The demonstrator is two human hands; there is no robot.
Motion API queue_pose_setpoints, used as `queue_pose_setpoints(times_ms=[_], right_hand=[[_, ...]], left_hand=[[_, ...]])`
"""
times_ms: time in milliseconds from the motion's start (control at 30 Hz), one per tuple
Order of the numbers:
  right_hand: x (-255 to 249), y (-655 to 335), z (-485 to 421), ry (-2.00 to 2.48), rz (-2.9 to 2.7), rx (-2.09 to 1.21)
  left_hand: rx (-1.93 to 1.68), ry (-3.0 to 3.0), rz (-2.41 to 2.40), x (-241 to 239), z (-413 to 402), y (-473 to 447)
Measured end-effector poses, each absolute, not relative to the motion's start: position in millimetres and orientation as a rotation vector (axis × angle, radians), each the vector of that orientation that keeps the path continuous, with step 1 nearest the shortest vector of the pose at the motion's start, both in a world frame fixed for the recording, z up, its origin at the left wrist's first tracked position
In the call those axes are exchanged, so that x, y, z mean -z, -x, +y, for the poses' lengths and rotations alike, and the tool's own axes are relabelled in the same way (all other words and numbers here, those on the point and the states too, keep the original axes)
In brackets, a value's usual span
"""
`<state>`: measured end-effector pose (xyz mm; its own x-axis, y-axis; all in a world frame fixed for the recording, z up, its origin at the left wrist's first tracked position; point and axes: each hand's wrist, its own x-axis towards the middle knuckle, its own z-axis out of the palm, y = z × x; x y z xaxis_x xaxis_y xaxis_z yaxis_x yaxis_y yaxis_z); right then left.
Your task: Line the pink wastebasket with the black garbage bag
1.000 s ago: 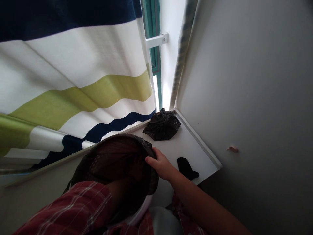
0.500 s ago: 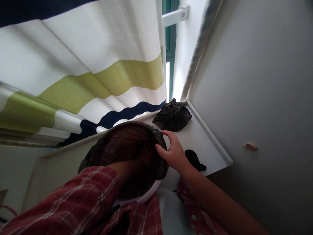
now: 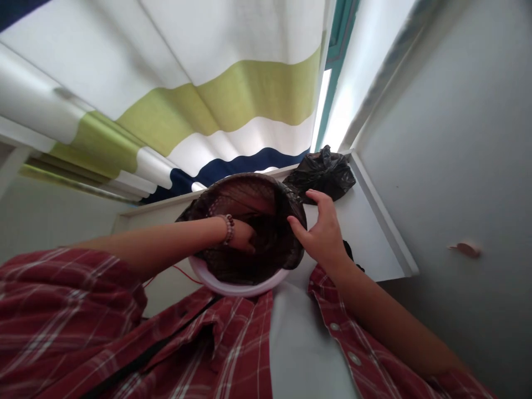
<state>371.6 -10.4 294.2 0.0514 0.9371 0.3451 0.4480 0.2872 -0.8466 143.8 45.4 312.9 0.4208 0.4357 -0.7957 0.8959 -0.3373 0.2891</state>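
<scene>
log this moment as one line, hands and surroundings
left hand: inside black plastic liner of round pale-rimmed bin; right hand: fingers spread at liner's edge; nearby: crumpled black plastic bag on white surface

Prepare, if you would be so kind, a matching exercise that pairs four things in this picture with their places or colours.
Column one:
1. Left hand
2. Curtain
3. Bunched bag
4. Right hand

Column two:
A. Black, in the corner of the white shelf
B. At the edge of the bin, thumb and forefinger apart
C. Striped white, green and navy
D. Inside the bin's opening

Right pairs: 1-D; 2-C; 3-A; 4-B
</scene>
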Motion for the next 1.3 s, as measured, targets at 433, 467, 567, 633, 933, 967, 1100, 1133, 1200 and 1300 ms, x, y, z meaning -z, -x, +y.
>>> queue_pose_setpoints(times_ms=[433, 467, 567, 633, 933, 967, 1100, 1133, 1200, 1300], right_hand=[[-337, -374, -36, 0.618, -2.599, -0.671], [-339, -372, -36, 0.635, -2.604, -0.659], [-342, -366, -37, 0.715, -2.588, -0.635], [-341, -361, -40, 0.774, -2.543, -0.639], [-339, -343, -49, 1.010, -2.262, -0.659], [-340, -341, -49, 1.020, -2.256, -0.662], [-346, -337, -49, 1.055, -2.243, -0.663], [-348, -337, -49, 1.067, -2.242, -0.671], [-352, -336, -48, 1.100, -2.242, -0.687], [-355, -335, -46, 1.147, -2.263, -0.663]], left_hand=[[0.426, -2.285, 0.859, -396, -27, -33], [0.386, -2.331, 0.854, -396, -30, -29], [0.285, -2.451, 0.854, -396, -41, -17], [0.226, -2.499, 0.860, -395, -48, -11], [0.066, -2.523, 0.892, -394, -62, 4], [0.035, -2.519, 0.905, -395, -62, 5], [-0.066, -2.509, 0.975, -399, -66, 10], [-0.095, -2.505, 0.986, -400, -68, 11], [-0.167, -2.500, 1.013, -402, -70, 15], [-0.315, -2.493, 1.091, -406, -72, 24]])
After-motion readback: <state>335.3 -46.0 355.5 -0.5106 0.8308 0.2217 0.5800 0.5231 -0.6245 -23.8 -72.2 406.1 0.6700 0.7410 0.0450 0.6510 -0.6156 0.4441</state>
